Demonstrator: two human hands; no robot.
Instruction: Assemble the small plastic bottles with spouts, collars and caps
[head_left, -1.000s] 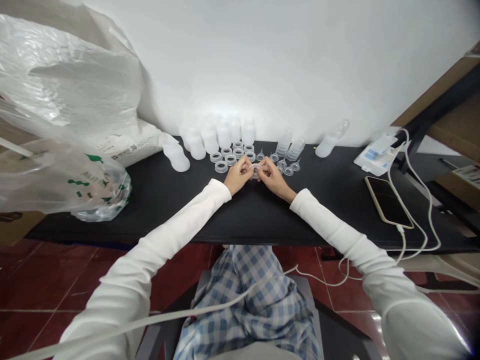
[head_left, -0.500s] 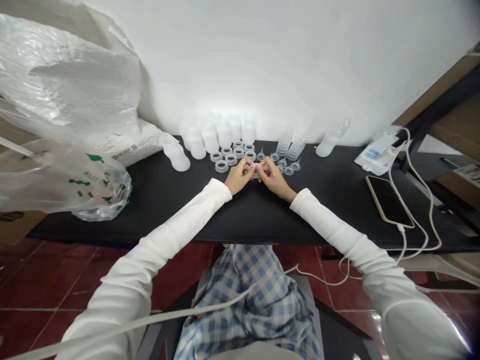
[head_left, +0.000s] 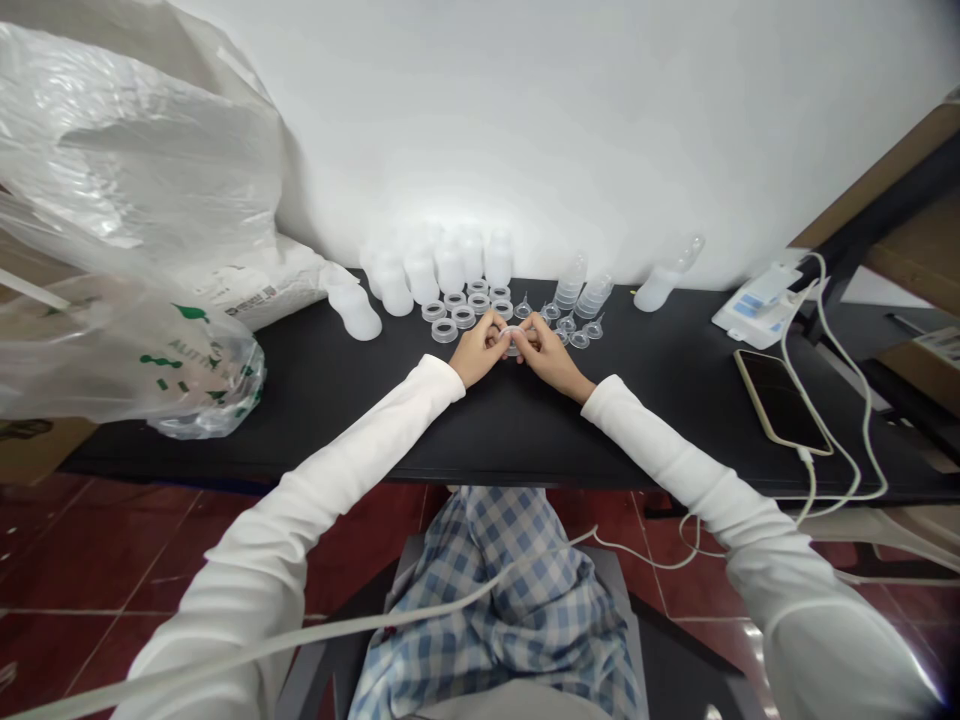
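Both hands pinching a clear plastic ring (head_left: 512, 336)

The ring is sitting between the hands, partly hidden by the fingers, above the middle of a black tabletop (head_left: 615, 430). The left hand (head_left: 478, 350) and the right hand (head_left: 551, 358) are both closing their grip on it, with the fingertips (head_left: 498, 335) pressing on its rim from either side. Just beyond, translucent screw rings (head_left: 454, 315) are lying in a loose cluster, and small clear teat-shaped pieces (head_left: 568, 325) are sitting to their right beside stacked clear cones (head_left: 581, 285). Frosted white cups (head_left: 450, 268) are standing in a row against a white wall (head_left: 600, 130). Farther right, a phone (head_left: 784, 402) is lying near a white cable (head_left: 866, 420) and a packet (head_left: 757, 305). On the left, a clear plastic bag (head_left: 135, 370) with green print is slumping against a white sack (head_left: 255, 295). White sleeves (head_left: 337, 470) are covering both arms, above checked trousers (head_left: 495, 610) and a red tile floor (head_left: 82, 560)
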